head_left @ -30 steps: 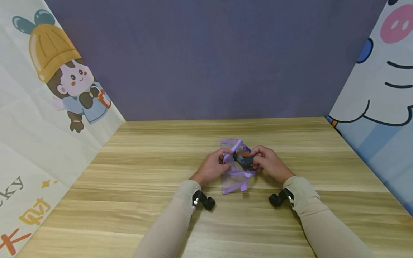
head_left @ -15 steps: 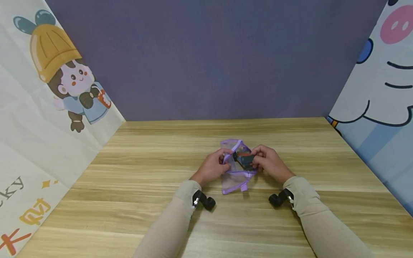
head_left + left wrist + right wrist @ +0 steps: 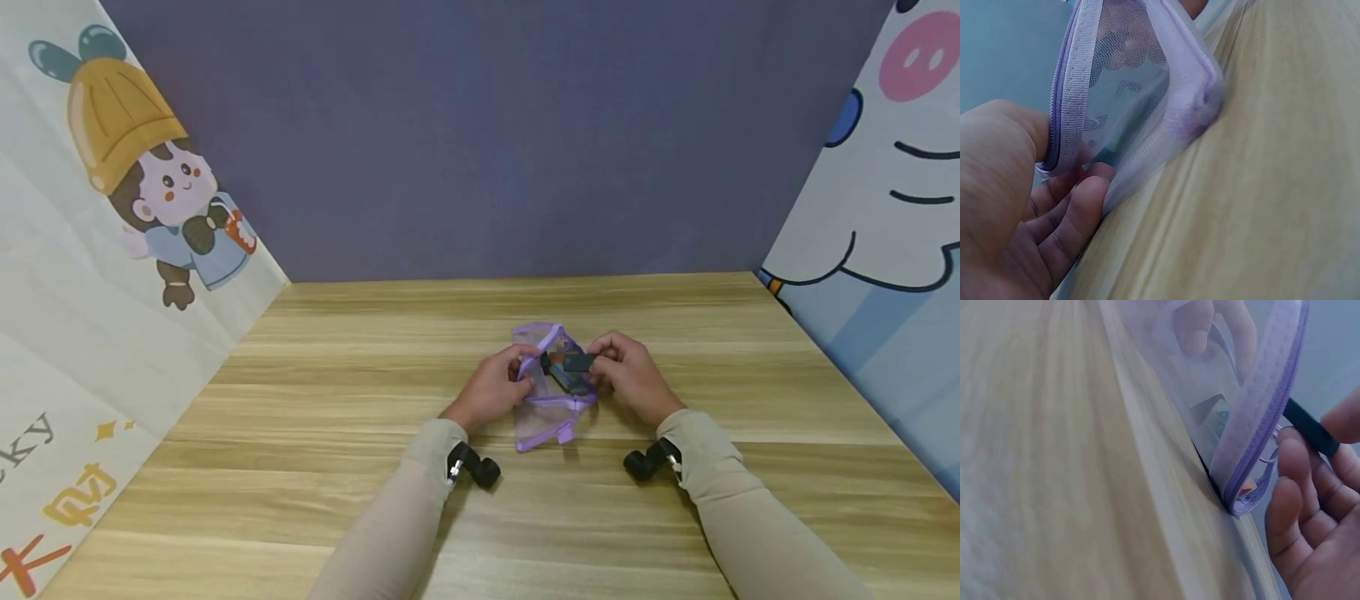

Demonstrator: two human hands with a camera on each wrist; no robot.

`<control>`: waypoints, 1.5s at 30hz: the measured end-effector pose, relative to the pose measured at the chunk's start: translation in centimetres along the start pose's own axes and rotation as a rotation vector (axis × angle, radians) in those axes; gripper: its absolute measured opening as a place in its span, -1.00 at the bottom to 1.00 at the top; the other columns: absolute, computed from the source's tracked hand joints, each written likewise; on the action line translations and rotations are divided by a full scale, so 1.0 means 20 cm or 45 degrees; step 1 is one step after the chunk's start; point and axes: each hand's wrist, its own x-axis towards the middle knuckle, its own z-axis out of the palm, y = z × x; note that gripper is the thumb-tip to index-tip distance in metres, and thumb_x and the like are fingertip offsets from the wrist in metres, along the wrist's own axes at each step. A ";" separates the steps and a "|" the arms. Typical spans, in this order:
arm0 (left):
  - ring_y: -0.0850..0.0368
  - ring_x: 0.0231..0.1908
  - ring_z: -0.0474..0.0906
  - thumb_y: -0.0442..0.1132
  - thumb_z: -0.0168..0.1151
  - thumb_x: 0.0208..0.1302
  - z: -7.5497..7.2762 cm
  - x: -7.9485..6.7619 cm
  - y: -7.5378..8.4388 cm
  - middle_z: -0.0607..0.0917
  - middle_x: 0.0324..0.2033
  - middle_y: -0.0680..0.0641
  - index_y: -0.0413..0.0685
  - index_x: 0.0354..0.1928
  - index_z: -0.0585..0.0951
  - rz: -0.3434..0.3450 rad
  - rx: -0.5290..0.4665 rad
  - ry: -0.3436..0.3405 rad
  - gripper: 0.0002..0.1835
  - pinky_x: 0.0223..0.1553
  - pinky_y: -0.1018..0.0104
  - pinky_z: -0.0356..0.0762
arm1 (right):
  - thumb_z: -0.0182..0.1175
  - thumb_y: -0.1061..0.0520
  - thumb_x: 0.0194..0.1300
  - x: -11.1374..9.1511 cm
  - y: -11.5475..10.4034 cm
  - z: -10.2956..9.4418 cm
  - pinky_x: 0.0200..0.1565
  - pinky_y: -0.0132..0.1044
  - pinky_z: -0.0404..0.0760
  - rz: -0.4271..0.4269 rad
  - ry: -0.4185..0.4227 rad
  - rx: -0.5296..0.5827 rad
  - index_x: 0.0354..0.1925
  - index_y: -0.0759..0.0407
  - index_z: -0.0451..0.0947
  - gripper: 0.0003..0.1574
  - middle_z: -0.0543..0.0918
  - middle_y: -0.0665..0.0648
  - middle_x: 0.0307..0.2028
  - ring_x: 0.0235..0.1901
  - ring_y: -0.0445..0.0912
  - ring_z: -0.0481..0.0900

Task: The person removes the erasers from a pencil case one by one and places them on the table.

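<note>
A purple mesh zip pouch [image 3: 542, 423] lies on the table with its zipped mouth spread apart. My left hand [image 3: 491, 386] pinches its left zipper edge; in the left wrist view the thumb lies behind the zipper band [image 3: 1071, 94] and the fingertips [image 3: 1088, 194] meet the mesh. At the opening, my right hand [image 3: 633, 385] pinches a flat, dark slab-like piece [image 3: 577, 362] between thumb and fingers. The right wrist view shows this piece edge-on, as a thin dark teal strip [image 3: 1311, 428]. Small blue, black and orange items show in the pouch under it, partly hidden by mesh.
The wooden table [image 3: 300, 417] runs back to a dark blue-grey panel [image 3: 480, 142]. Printed cartoon sheets stand at the left and right sides. Each wrist carries a small black camera mount, one being the left mount [image 3: 474, 467].
The dark piece in my right fingers has tilted and risen slightly over the pouch opening, showing more of the items below. An orange-brown patch beside it has mostly gone from sight. My left hand stays put.
</note>
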 end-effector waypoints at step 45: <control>0.21 -0.43 0.52 -0.38 0.29 0.29 -0.03 -0.01 0.01 0.62 -0.42 0.03 0.07 0.26 0.58 0.023 0.115 -0.006 -0.50 -0.47 0.36 0.56 | 0.11 0.44 0.27 0.01 0.00 -0.06 -0.49 -0.31 0.60 -0.074 0.102 0.039 -0.07 0.54 0.43 -0.75 0.63 0.30 -0.41 -0.50 -0.07 0.62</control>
